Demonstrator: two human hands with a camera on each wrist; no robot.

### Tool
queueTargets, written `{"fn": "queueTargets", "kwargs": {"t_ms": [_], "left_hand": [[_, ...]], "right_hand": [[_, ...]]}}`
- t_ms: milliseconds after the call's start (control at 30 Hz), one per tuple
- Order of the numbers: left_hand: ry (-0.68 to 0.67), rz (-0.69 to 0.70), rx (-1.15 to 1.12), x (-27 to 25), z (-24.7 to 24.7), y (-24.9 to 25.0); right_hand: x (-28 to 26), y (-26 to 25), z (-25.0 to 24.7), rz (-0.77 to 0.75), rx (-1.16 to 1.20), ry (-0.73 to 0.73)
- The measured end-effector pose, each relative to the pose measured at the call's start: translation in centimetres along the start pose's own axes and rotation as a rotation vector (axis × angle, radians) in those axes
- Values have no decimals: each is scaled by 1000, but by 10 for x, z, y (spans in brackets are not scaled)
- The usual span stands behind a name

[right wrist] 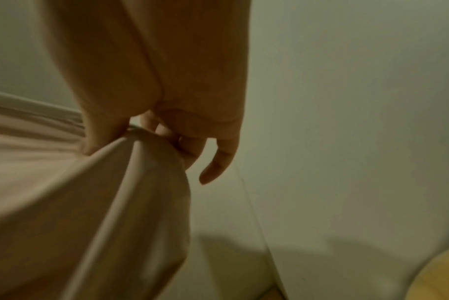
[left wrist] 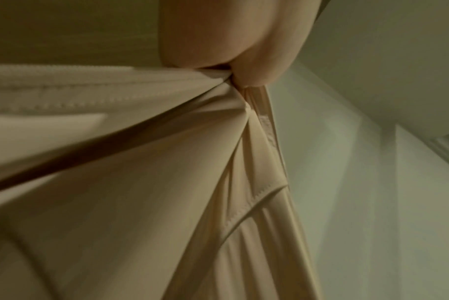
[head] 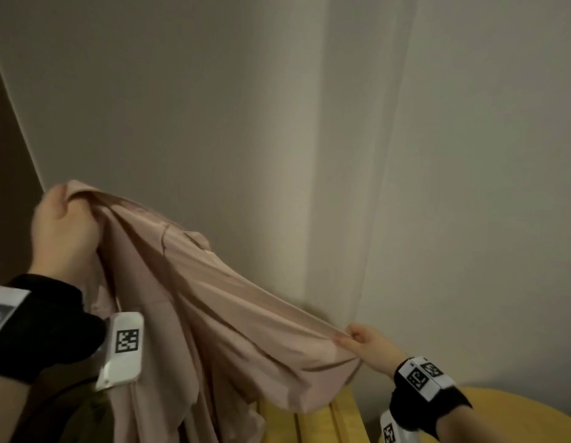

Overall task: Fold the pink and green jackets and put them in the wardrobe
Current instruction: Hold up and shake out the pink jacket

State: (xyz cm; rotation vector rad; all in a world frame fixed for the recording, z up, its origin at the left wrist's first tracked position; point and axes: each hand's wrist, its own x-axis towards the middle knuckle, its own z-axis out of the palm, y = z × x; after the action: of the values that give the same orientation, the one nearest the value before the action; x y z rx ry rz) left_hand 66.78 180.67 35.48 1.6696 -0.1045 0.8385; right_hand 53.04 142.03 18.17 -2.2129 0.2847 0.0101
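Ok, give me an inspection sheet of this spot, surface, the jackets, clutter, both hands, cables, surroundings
Surface: yellow wooden furniture below the jacket; what it is cannot be told.
Job's things: pink jacket held up in the air, stretched between both hands, unfolded; a dark olive fabric at the lower left may be the green jacket, unclear.
Clutter: nothing seen.
Hands: left hand grips a bunched part of the jacket, held high; right hand pinches another part, held lower.
Cables: nothing seen.
Surroundings: plain pale wall with a corner; a rounded yellow object at the lower right; wardrobe not identifiable.
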Motion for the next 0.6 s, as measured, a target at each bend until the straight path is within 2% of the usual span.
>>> {"fn": "queueTargets", "kwargs": {"t_ms": [133,267,400,500,600], "left_hand": [[-149,-106,115,16,-15,-38],[-136,-22,172,-14,-7,-22],[-299,-5,196,-43,10,-20],[-410,46,251,-59,25,-14],[-487,99,230,-72,39,-4]], "right_hand": [[5,11,-13,57,66,148],[10,-2,-19,100,182,332],[11,-38,-29,60,403,470],[7,-70,-35,-36,457,450],[1,-96,-29,-92,412,327]]}}
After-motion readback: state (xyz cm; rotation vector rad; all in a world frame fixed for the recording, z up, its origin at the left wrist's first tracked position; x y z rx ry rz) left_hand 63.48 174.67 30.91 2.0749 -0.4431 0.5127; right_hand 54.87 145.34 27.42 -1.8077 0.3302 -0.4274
